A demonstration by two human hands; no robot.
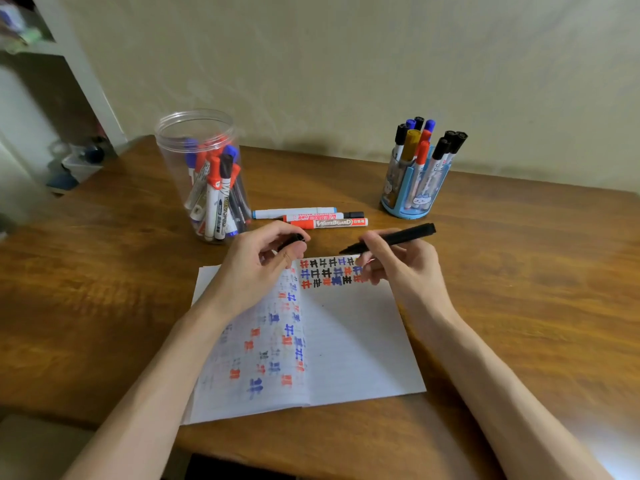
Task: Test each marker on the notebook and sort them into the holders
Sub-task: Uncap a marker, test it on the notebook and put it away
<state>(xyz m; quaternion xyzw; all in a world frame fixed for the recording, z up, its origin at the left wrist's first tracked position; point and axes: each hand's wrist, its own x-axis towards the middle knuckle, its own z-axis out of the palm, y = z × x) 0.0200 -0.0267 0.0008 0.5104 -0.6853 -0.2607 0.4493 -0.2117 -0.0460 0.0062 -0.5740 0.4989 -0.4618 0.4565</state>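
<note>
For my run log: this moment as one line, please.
left hand grips black cap | right hand holds uncapped black marker, tip near notebook edge | three markers lie on table

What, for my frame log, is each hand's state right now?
The left hand grips a small black cap.
The right hand holds the uncapped black marker, pen-style.

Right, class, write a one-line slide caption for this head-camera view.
Right hand holds an uncapped black marker near the notebook; left hand grips the cap.
</note>
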